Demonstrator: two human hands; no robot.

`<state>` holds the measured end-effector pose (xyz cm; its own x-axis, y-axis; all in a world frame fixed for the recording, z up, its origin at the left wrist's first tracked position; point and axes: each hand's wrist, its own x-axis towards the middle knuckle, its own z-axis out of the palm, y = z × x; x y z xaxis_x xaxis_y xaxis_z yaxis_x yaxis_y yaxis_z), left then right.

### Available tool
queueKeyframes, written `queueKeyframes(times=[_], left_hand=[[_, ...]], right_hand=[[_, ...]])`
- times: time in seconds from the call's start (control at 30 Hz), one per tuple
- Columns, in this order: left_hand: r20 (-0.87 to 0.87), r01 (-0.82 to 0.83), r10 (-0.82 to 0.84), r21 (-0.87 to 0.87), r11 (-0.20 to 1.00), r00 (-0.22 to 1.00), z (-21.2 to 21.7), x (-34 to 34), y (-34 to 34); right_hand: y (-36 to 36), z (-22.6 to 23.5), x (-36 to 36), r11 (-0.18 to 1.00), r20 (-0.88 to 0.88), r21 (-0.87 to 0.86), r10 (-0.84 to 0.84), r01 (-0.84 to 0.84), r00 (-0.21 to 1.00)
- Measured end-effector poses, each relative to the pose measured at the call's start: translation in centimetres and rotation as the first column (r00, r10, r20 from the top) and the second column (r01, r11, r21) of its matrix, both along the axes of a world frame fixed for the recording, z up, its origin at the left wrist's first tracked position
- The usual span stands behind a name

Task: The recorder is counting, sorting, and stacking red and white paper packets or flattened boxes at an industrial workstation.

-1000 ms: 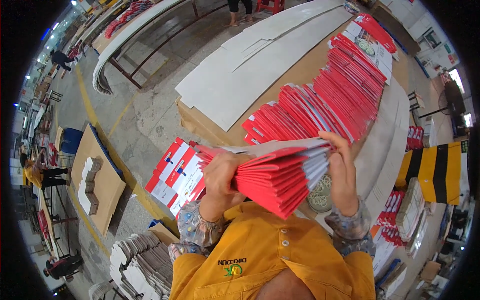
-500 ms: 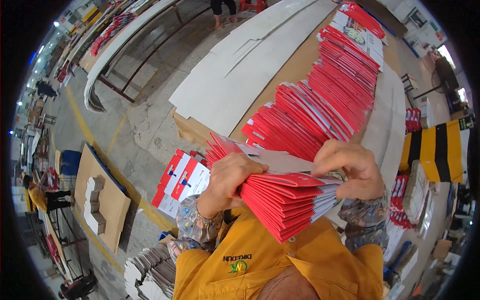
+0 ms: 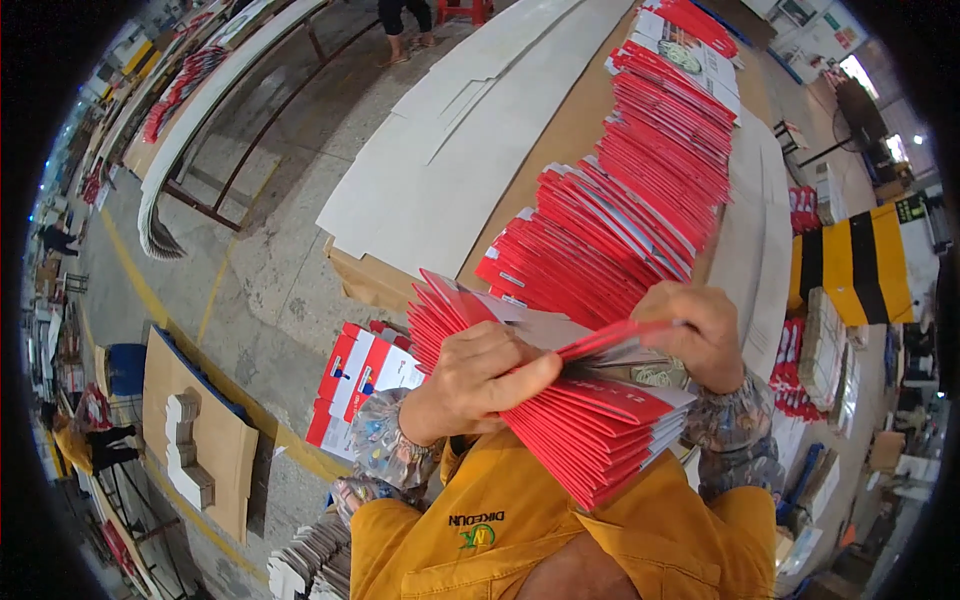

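My left hand (image 3: 478, 385) grips a thick stack of red-and-white folded cartons (image 3: 590, 440) in front of my chest, its thumb over the top. The stack fans out on both sides of that hand. My right hand (image 3: 700, 335) pinches the far right edge of the top carton (image 3: 625, 338), which is lifted from the ones below and bent upward. Part of the right hand is smeared by motion. Just beyond, a long row of similar red cartons (image 3: 650, 190) leans in overlapping bundles on the table.
White cardboard sheets (image 3: 420, 170) cover the table's left side. Red-and-white cartons (image 3: 360, 375) lie lower at my left. A brown board (image 3: 195, 440) stands on the floor further left. A yellow-and-black striped panel (image 3: 860, 265) is at right. Another person's legs (image 3: 405, 30) show at the far side.
My right hand has raised the top carton's edge, opening a gap above the stack. My left thumb now lies across the top. The view has shifted slightly.
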<state>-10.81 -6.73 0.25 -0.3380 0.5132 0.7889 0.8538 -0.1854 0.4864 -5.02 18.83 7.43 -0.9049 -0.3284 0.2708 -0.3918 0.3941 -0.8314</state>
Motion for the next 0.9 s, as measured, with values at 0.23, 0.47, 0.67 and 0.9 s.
queueKeyframes(times=[0.23,0.47,0.67,0.9], left_hand=[[0.038,0.073,-0.070,-0.080,0.994,0.997,0.2,-0.1,0.9],[0.035,0.076,-0.071,-0.173,0.982,0.997,1.6,-0.4,1.8],[0.952,-0.093,-0.113,0.145,0.985,0.285,-4.4,0.7,-2.5],[0.726,-0.607,0.543,-0.218,0.764,0.423,-5.7,2.7,-3.6]], right_hand=[[-0.4,-1.6,1.9,0.934,0.126,-0.205,-0.271,0.292,0.954],[2.5,2.7,3.0,0.951,-0.053,-0.037,-0.308,0.307,0.950],[15.3,13.1,1.5,0.744,-0.110,0.246,-0.615,0.621,0.781],[21.1,10.8,-19.0,0.687,0.054,0.724,-0.135,0.054,0.989]])
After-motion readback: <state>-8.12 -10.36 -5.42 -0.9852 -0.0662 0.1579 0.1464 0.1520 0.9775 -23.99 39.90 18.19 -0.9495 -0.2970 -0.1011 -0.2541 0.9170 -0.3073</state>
